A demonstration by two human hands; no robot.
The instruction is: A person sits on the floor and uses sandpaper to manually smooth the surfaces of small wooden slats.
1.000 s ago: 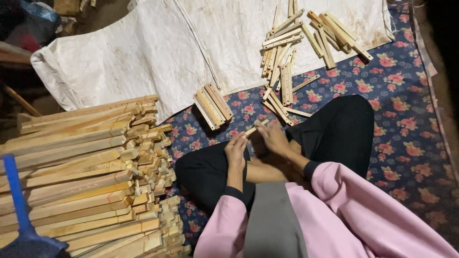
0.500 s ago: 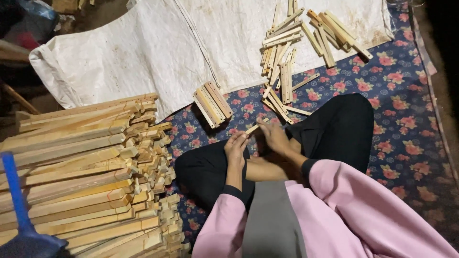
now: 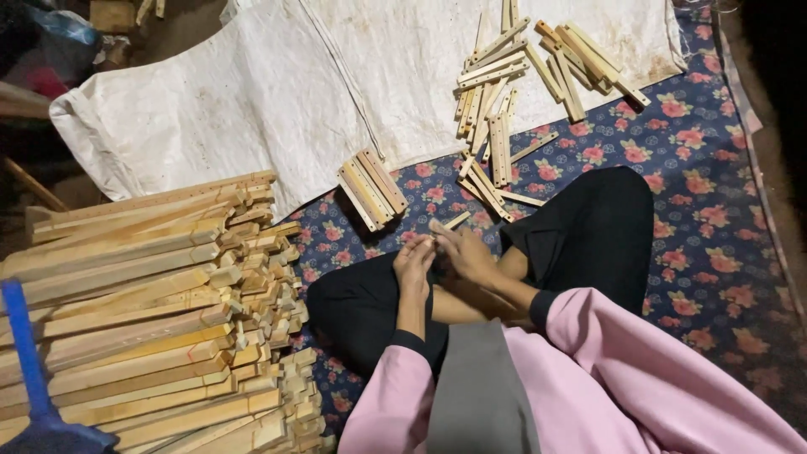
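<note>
A big stack of long wooden slats (image 3: 143, 319) fills the floor at eight o'clock, with loose short sticks (image 3: 513, 92) scattered at one o'clock on the white sheet (image 3: 252, 101). At centre, above the crossed legs, the left hand (image 3: 414, 262) and right hand (image 3: 464, 252) meet, both pinching one small wooden stick (image 3: 454, 222) that points toward one o'clock.

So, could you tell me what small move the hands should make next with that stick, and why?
Probably set the stick down on the bundle just ahead. Both hands, left and right, pinch it over the lap, and that bundle lies nearest.
</note>
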